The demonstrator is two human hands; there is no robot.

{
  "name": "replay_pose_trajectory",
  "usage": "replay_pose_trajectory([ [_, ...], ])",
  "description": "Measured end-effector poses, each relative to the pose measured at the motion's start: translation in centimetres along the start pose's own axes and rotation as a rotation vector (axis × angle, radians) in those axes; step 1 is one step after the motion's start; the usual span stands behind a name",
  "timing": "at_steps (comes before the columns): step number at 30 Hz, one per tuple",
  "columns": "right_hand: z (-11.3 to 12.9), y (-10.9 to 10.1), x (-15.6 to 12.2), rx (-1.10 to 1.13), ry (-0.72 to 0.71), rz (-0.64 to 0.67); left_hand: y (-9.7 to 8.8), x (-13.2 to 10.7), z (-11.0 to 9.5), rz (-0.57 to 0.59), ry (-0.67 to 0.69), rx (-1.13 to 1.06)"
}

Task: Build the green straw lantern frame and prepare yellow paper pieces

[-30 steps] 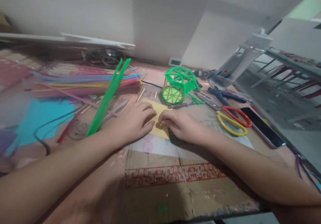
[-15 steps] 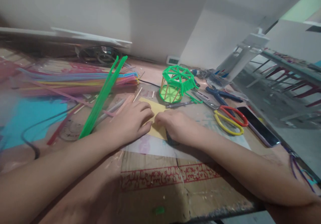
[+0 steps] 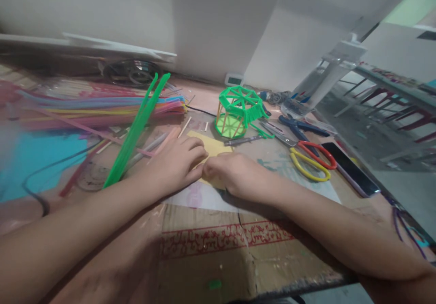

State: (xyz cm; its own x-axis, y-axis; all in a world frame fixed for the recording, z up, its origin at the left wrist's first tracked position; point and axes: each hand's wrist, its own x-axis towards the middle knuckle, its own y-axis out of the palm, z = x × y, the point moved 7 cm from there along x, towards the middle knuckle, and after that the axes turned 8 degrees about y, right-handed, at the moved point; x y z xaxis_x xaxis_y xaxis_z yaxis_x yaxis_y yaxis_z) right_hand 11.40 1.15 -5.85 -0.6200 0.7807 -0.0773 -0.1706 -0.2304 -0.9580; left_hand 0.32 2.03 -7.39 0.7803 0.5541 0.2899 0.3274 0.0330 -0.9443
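On a piece of yellow paper (image 3: 215,146) lies my left hand (image 3: 179,156), its fingers stretched over the left part and the thumb low near the edge. My right hand (image 3: 235,171) is closed in a pinch over the paper's near right part, its fingertips beside my left thumb. Whatever those fingers hold is hidden. Under the yellow paper is a white printed sheet (image 3: 184,197). Just behind stands a small hexagonal frame (image 3: 241,98) of green fuzzy stems and thin wooden sticks on a green round base. A pen (image 3: 242,141) lies between it and my right hand.
To the right are scissors (image 3: 311,162) with red and yellow handles, blue-handled pliers (image 3: 299,129), a phone (image 3: 350,170) and a clear pump bottle (image 3: 315,83). At left lie green fuzzy stems (image 3: 134,133), a multicoloured bundle (image 3: 136,108) and blue paper (image 3: 51,158).
My right hand has slid slightly left across the yellow paper, up to my left thumb. My left hand stays on the paper. The whole view has shifted a little.
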Motion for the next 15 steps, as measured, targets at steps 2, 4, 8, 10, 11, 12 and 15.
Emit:
replay_pose_trajectory([
  [2, -0.5, -0.3, 0.0, -0.038, 0.063, -0.059, -0.1, 0.0, 0.0, 0.002, -0.005, 0.011],
  [4, -0.6, -0.4, 0.0, -0.05, 0.077, -0.086, -0.2, 0.0, -0.1, 0.006, -0.001, 0.019],
  [8, 0.1, 0.2, -0.3, 0.036, 0.003, -0.016, -0.2, -0.1, -0.1, 0.002, 0.0, 0.006],
  [10, 0.0, -0.1, -0.4, 0.011, 0.038, -0.068, -0.1, -0.2, 0.0, -0.011, -0.005, 0.007],
  [11, 0.1, -0.1, -0.5, 0.012, 0.026, -0.074, -0.1, -0.2, 0.0, -0.02, -0.004, 0.0],
  [12, 0.3, 0.1, -0.5, 0.029, -0.012, -0.046, 0.0, -0.2, 0.0, -0.029, -0.001, -0.011],
  [15, 0.2, 0.3, -0.5, 0.003, -0.008, -0.036, 0.1, -0.3, 0.1, -0.036, -0.012, -0.038],
])
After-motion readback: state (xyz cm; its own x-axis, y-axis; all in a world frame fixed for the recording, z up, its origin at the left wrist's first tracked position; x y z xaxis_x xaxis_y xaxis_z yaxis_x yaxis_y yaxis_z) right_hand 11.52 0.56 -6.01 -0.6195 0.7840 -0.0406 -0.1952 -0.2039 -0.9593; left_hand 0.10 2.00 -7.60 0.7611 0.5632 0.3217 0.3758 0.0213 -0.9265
